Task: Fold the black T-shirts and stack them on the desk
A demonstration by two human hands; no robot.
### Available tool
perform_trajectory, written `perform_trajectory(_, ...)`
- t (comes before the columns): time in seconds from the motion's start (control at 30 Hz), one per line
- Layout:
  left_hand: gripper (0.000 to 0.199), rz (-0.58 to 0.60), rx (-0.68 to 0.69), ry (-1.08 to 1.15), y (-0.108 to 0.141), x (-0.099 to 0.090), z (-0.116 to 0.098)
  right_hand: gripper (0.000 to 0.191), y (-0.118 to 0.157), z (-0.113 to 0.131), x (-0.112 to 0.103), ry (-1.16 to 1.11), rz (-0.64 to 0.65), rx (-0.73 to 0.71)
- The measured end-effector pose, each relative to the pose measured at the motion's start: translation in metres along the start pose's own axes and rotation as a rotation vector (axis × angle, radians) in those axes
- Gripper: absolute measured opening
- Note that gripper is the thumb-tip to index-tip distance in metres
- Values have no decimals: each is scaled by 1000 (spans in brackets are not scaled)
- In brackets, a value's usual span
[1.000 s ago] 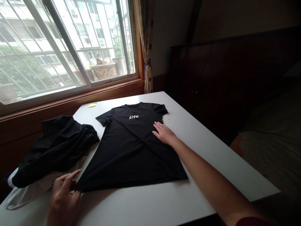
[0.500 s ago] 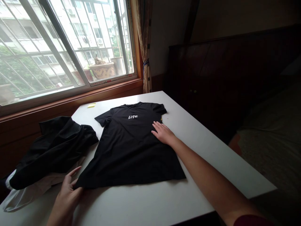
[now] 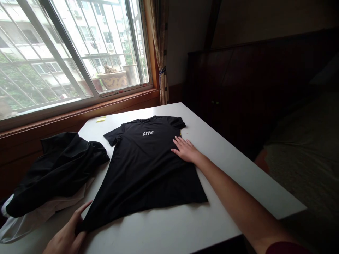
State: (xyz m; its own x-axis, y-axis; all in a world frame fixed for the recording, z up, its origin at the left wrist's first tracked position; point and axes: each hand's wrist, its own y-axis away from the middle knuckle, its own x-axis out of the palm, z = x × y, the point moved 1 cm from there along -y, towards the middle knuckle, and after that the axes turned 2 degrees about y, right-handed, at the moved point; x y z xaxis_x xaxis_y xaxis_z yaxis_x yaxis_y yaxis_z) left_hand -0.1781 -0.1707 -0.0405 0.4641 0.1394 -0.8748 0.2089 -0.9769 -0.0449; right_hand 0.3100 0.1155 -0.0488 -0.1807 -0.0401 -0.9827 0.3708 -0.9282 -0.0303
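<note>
A black T-shirt (image 3: pixel 148 165) with small white lettering on its chest is spread on the white table (image 3: pixel 148 236), collar towards the window. At its near left hem corner, my left hand (image 3: pixel 67 231) is closed on the fabric, and that corner is pulled out to a point. My right hand (image 3: pixel 186 150) lies flat on the shirt's right side below the sleeve, fingers spread. A bit of yellow (image 3: pixel 180 134) shows at the shirt's edge just beyond those fingertips.
Left of the shirt, black clothing (image 3: pixel 58 169) is heaped over a white cloth (image 3: pixel 29 222), partly past the table's edge. A yellow slip (image 3: pixel 101 119) lies near the back edge. A barred window (image 3: pixel 79 53) and curtain (image 3: pixel 162 53) stand behind.
My left hand has moved towards me and left, drawing the hem corner with it and stretching the shirt's left side. My right hand stays on the fabric.
</note>
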Motion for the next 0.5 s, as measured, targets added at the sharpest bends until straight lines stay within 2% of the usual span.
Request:
perform_trajectory(0.1, 65, 91, 138, 64, 1, 0, 8, 77, 4, 3, -7, 15, 17, 10)
perform_trajectory(0.2, 65, 121, 192, 85, 0, 1, 8, 73, 17, 21, -13, 54, -68, -7)
perform_trajectory(0.3, 66, 117, 192, 97, -3, 2, 7, 70, 44, 49, -11, 60, -171, -155)
perform_trajectory(0.37, 67, 105, 180, 108, -4, 2, 5, 69, 64, 62, -7, 30, -156, -248)
perform_trajectory(0.5, 60, 48, 106, 135, 0, -4, -4, 73, 95, 60, -1, -18, -82, -279)
